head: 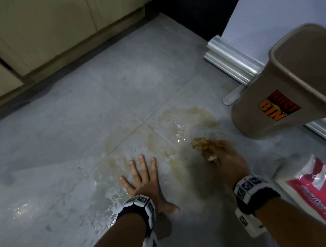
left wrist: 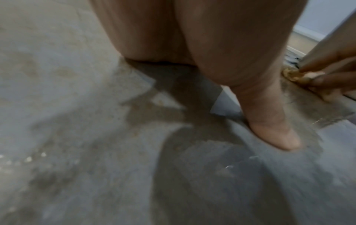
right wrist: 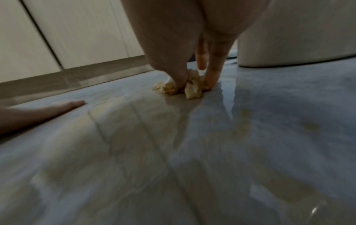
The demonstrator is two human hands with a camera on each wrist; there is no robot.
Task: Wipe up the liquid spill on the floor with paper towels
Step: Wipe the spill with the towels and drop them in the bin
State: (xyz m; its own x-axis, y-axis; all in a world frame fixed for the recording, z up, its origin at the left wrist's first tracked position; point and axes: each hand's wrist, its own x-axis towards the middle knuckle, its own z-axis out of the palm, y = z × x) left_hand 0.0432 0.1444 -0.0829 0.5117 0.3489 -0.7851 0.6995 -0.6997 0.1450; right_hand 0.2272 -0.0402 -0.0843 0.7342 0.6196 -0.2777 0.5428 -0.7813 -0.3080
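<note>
A yellowish liquid spill (head: 179, 129) spreads over the grey floor tiles (head: 76, 123) in the head view. My right hand (head: 222, 153) grips a soaked, brown-stained wad of paper towel (head: 201, 142) and presses it on the floor at the spill's right edge; the right wrist view shows the fingers (right wrist: 213, 64) curled round the wad (right wrist: 192, 88). My left hand (head: 142, 178) lies flat on the wet floor with fingers spread, holding nothing. In the left wrist view the thumb (left wrist: 273, 132) rests on the tile, and the wad (left wrist: 296, 76) shows at far right.
A beige dust bin (head: 288, 88) stands just right of the spill, against a white appliance with a metal base trim (head: 232, 60). A red and white pack of paper towels (head: 325, 196) lies at lower right. Beige cabinets (head: 36, 32) line the far side.
</note>
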